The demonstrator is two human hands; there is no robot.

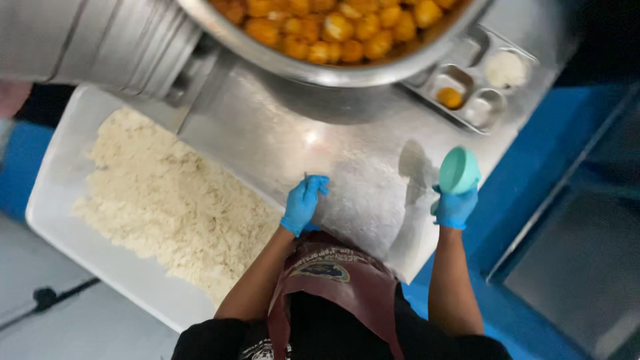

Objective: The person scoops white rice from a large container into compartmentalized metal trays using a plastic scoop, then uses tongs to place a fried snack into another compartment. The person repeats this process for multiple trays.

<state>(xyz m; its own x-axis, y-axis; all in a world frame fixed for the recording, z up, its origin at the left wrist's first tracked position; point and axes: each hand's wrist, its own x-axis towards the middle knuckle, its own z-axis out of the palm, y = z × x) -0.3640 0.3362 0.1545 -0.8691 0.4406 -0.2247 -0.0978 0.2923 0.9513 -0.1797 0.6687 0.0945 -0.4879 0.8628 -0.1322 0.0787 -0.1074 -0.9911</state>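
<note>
Green bowl — atop right hand

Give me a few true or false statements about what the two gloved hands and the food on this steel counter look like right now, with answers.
1. The right hand holds a small green bowl. True.
2. The left hand is buried in the rice. False: it rests on the bare steel counter, beside the white tray of rice.
3. Both hands wear blue gloves. True.
4. The compartment tray lies on the rice. False: it sits on the counter's far corner.
5. The big metal bowl holds yellow-orange pieces. True.
</note>
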